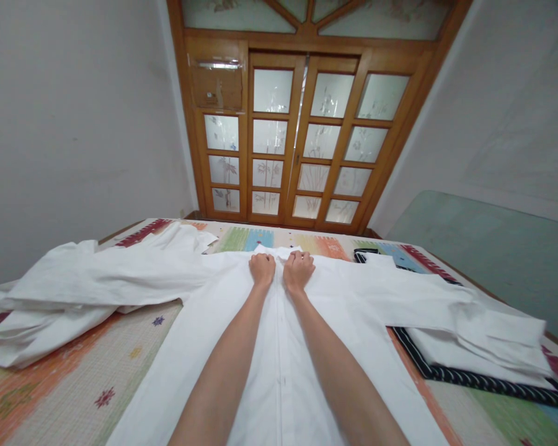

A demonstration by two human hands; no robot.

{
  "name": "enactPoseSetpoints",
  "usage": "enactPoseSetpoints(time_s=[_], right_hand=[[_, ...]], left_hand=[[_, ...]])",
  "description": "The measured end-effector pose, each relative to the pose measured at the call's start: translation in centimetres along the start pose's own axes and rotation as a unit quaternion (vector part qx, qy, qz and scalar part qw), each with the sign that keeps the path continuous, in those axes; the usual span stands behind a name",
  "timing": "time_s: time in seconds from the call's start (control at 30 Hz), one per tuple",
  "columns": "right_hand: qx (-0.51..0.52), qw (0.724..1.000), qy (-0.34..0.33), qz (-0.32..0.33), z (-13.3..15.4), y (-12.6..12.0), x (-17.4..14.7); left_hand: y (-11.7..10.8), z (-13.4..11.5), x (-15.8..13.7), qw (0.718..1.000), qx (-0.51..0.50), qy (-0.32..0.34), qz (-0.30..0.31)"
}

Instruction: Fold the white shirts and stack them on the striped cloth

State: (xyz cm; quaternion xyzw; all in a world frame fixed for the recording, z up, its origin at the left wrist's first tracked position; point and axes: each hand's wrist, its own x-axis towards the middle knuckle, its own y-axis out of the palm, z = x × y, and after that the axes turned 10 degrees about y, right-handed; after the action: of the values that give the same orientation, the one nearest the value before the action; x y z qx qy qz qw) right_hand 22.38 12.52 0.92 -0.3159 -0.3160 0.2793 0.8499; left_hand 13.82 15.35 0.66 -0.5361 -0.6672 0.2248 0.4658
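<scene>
Patterned cover below glazed doors, a white shirt gripped at the collar

Wood-framed doors are seen at the far end, with whatever lies behind their frosted panes blurred. On the patterned cover, the white shirt is laid front up in the middle, its sleeves stretched left and right; its lower part is cut off at the near edge. White cloth is partly hidden under the left sleeve, and its shape cannot be made out. Under the right sleeve, a black striped border is only partly shown.

Both forearms are extended straight from the near edge, converging at the collar, which is largely covered. The left hand and right hand are held close together but apart, knuckles up, fingers curled tight on the shirt's collar area; their fingertips are hidden.
</scene>
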Motion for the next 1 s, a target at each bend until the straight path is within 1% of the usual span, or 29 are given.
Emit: enactPoseSetpoints(time_s=[0.1, 0.17, 0.33, 0.47, 0.57, 0.67, 0.83, 1.0], right_hand=[[-0.050, 0.995, -0.024, 0.080, -0.4, 0.6, -0.1], [-0.090, 0.988, -0.040, 0.119, -0.6, 1.1, -0.2], [-0.174, 0.973, -0.037, 0.146, -0.5, 2.1, -0.4], [-0.202, 0.961, -0.039, 0.185, -0.7, 2.1, -0.3], [-0.215, 0.948, -0.056, 0.228, -1.3, 1.4, 0.0], [-0.224, 0.937, -0.078, 0.258, -2.0, 0.2, 0.1], [-0.230, 0.929, -0.094, 0.273, -3.0, -2.0, -0.6], [-0.237, 0.927, -0.089, 0.276, -4.2, -3.7, -1.9]], left_hand=[[0.2, 0.1, -0.5, 0.999, 0.031, 0.034, 0.015], [0.7, 0.2, -0.7, 0.997, 0.055, 0.046, 0.026], [1.7, 1.0, -1.1, 0.996, 0.064, 0.012, 0.068], [1.7, 1.6, -1.3, 0.992, 0.082, 0.022, 0.093], [1.1, 2.1, -1.6, 0.988, 0.096, 0.037, 0.117], [0.1, 2.6, -2.3, 0.985, 0.099, 0.050, 0.136], [-1.8, 3.2, -4.0, 0.980, 0.119, 0.047, 0.152], [-3.1, 3.5, -5.7, 0.979, 0.130, 0.029, 0.152]])
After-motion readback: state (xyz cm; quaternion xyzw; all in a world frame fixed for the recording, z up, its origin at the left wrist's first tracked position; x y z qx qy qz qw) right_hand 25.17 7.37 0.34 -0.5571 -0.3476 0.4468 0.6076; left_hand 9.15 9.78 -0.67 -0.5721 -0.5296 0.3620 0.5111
